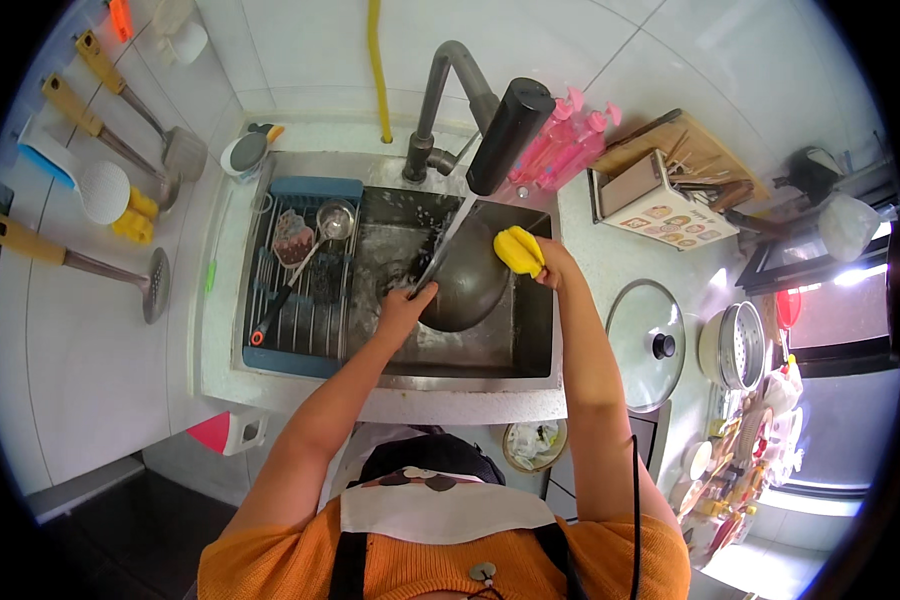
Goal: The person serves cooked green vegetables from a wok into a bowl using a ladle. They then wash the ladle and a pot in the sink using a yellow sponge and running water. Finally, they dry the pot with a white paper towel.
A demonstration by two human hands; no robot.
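A dark metal wok (467,285) sits tilted in the sink (535,350), with water running from the faucet (510,135) onto its left side. My left hand (404,309) grips the wok's near left edge, the thumb on top and the other fingers partly hidden. Over the wok's right side, my right hand (560,268) is closed around a yellow sponge (519,251). The sponge looks raised a little from the wok, though whether it touches the rim I cannot tell.
A blue drying rack (295,362) holding a ladle (335,220) spans the sink's left side. Pink pump bottles (565,140) and a utensil box (660,205) stand behind right. A glass lid (645,345) lies on the right counter. Cooking tools hang on the left wall.
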